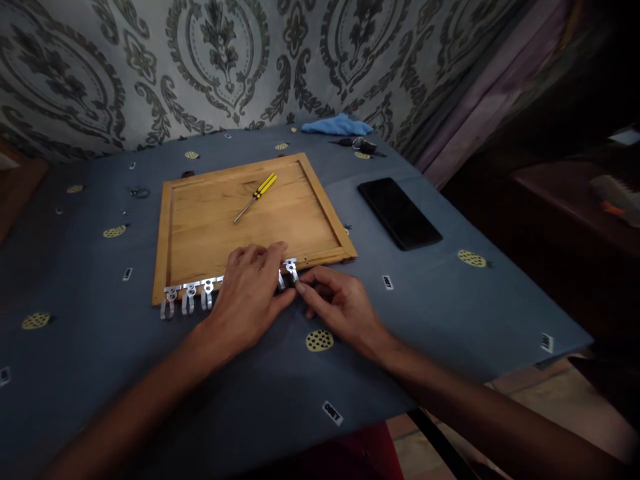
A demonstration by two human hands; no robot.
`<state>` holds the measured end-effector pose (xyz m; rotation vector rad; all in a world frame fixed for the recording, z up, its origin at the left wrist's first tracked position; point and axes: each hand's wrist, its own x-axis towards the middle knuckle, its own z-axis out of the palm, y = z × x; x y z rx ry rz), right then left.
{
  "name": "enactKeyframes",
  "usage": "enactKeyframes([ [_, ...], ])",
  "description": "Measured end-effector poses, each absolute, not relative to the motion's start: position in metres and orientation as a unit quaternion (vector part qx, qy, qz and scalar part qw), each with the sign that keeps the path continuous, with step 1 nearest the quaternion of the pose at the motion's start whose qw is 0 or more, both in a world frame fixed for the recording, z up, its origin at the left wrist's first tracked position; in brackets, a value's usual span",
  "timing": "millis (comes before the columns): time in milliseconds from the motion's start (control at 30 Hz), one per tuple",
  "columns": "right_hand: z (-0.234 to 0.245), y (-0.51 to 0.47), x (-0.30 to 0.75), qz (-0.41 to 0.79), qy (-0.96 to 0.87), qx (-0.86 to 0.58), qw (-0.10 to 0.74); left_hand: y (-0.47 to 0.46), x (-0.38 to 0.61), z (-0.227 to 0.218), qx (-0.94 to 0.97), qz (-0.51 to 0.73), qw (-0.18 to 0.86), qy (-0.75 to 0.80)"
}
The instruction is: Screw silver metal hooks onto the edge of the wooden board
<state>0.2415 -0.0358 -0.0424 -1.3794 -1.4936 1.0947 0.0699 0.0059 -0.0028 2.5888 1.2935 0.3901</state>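
Note:
A wooden framed board point(210, 227) lies flat on the table. A metal hook rail point(209, 285) runs along its near edge, its several curved hooks hanging past the frame. My left hand point(245, 293) lies over the middle of the rail, fingers bent onto the board and thumb on the near side, holding the rail there. Its palm hides the middle hooks. With thumb and forefinger, my right hand point(340, 307) pinches the hook at the rail's right end. Small holes show in the frame beside that end. A yellow and black screwdriver point(257, 196) rests on the board, apart from both hands.
Right of the board lies a black phone point(400, 213). A blue cloth point(337, 125) and a dark tool or cable point(361, 145) are at the back. Small metal pieces point(137, 193) lie to the left. The table's right edge point(520, 283) drops to the floor.

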Motion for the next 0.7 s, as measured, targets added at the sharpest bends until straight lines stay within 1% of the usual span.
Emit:
enactKeyframes([
  [100, -0.038, -0.037, 0.244, 0.438, -0.594, -0.540, 0.404, 0.005, 0.072, -0.002, 0.877, 0.139, 0.112, 0.445],
  [167, -0.036, -0.036, 0.249, 0.409, -0.614, -0.542, 0.403, 0.004, 0.072, -0.002, 0.875, 0.143, 0.110, 0.450],
  [267, -0.035, -0.034, 0.258, 0.269, -0.701, -0.533, 0.390, 0.003, 0.073, -0.002, 0.873, 0.137, 0.106, 0.456],
  [333, -0.036, -0.032, 0.264, 0.171, -0.771, -0.493, 0.365, 0.003, 0.074, -0.001, 0.872, 0.132, 0.107, 0.459],
  [433, -0.041, -0.027, 0.271, 0.092, -0.835, -0.439, 0.320, 0.002, 0.075, -0.001, 0.871, 0.124, 0.107, 0.463],
  [533, -0.045, -0.022, 0.275, 0.083, -0.855, -0.425, 0.286, 0.002, 0.075, -0.001, 0.873, 0.124, 0.102, 0.461],
  [700, -0.049, -0.019, 0.281, 0.094, -0.866, -0.418, 0.260, 0.002, 0.074, -0.002, 0.873, 0.132, 0.091, 0.461],
])
